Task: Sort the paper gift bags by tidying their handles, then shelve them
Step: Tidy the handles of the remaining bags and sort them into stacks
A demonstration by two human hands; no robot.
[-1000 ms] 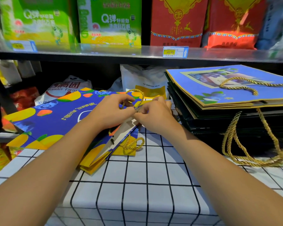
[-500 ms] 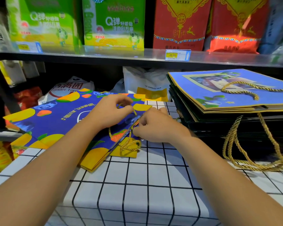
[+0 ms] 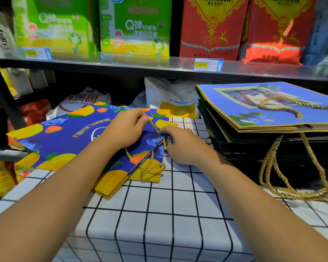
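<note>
Beside the fruit-print bag (image 3: 68, 140), stacked bags (image 3: 273, 146) crowd the right hand (image 3: 186, 146).

Head camera, close, facing forward-down toward shelf (image 3: 121, 68)

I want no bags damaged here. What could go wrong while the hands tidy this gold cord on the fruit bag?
1. Both hands, left and right, pinch the cord taut at the bag opening; a hard pull might tear the paper there.
2. The second cord lies loose beneath and may tangle.
3. The bag overhangs the cloth edge on the left and could slide off.
</note>
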